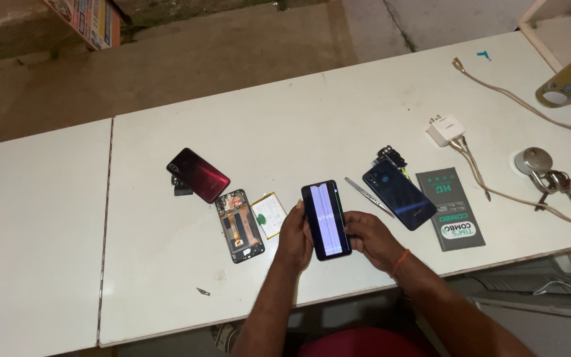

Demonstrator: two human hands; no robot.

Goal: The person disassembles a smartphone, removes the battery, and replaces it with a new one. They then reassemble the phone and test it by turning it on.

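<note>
Both hands grip lit phone (326,220); opened phone (239,225) left; tweezers (369,196) right.

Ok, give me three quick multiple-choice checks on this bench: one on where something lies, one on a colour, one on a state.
1. Where do the tweezers lie?
A. Between the held phone and the dark blue back cover
B. On the red back cover
C. Under the keys

2. What colour is the back cover at the far left of the parts?
A. Green
B. Dark red
C. White

3. What state is the held phone's screen in?
A. Dark and blank
B. Taken off the phone
C. Lit, with pale vertical bands

Answers:
1 A, the tweezers rest on the table in the gap right of the phone and left of the blue cover.
2 B, it shows a glossy dark red.
3 C, the screen glows with light stripes while the left hand and right hand grip it.
</note>
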